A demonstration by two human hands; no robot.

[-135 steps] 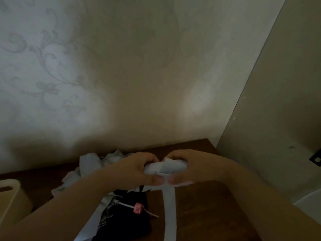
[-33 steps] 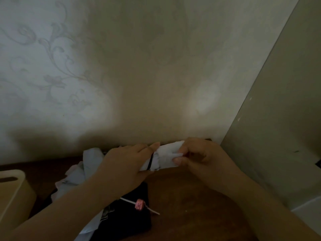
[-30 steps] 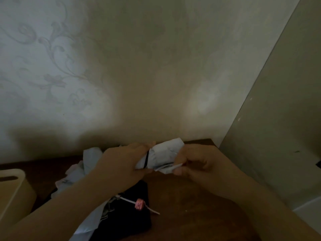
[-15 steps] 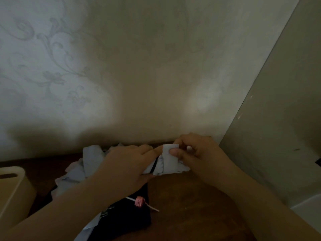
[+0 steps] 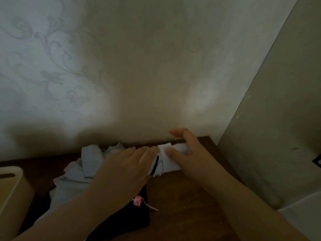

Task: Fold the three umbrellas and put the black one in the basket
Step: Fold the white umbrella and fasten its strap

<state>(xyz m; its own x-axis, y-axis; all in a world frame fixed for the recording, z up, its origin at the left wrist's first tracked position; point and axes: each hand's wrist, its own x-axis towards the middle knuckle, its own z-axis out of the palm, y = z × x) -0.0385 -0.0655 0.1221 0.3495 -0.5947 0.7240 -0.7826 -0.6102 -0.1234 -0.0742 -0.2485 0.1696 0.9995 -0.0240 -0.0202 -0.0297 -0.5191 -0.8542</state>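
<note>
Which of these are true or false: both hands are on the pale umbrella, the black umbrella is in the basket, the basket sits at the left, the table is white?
1. Both hands are on the pale umbrella. True: left hand and right hand touch it.
2. The black umbrella is in the basket. False: it lies on the table.
3. The basket sits at the left. True.
4. The table is white. False: it is dark brown.
</note>
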